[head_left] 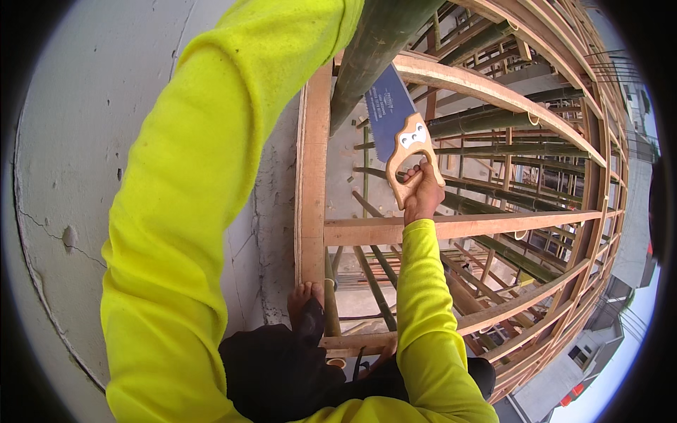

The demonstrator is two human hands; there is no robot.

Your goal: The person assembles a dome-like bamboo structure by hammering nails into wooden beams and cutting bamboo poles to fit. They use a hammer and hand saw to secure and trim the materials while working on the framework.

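Note:
My right hand [424, 192] is closed round the wooden handle of a handsaw [392, 116]. The saw has a blue blade, with its toothed edge turned to the left and its far end up beside a thick green bamboo pole [374, 46]. Whether the teeth touch the pole cannot be told. Stretched up past the top edge of the picture is my left arm [176, 176] in a bright yellow sleeve; the hand on it is out of sight. Below the saw, a wooden crossbeam [367, 231] passes under my right wrist.
My bare foot [305, 295] rests at a lengthwise timber [310, 176] beside a cracked grey concrete surface [63, 162]. Open gaps between the beams show bamboo poles [377, 285] and a floor far below. Timber framing [599, 176] runs along the right, with buildings beyond.

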